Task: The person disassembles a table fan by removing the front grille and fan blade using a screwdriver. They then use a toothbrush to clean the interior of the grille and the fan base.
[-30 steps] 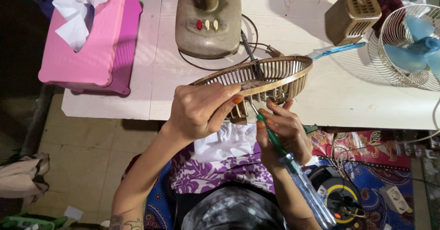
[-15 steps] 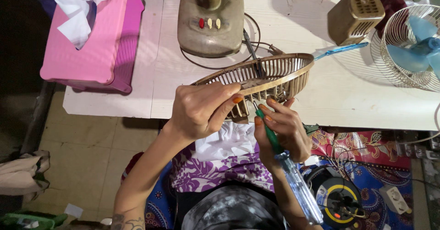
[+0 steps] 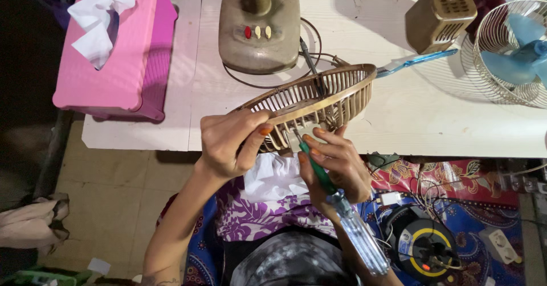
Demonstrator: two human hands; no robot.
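My left hand grips the near rim of a tan plastic fan grille, holding it tilted above the edge of the white table. My right hand holds a screwdriver with a green shaft and a clear handle, its tip pointing up into the grille's underside near a small white patch. A white cloth lies on my lap just below both hands.
On the table stand a grey fan base with coloured buttons, a pink tissue box, a tan motor housing, a wire cage with blue blades and a blue-handled tool. A cable reel and a power strip lie on the floor.
The view has shifted slightly; both hands and the grille stay nearly in place, with the screwdriver tip still at the grille's underside.
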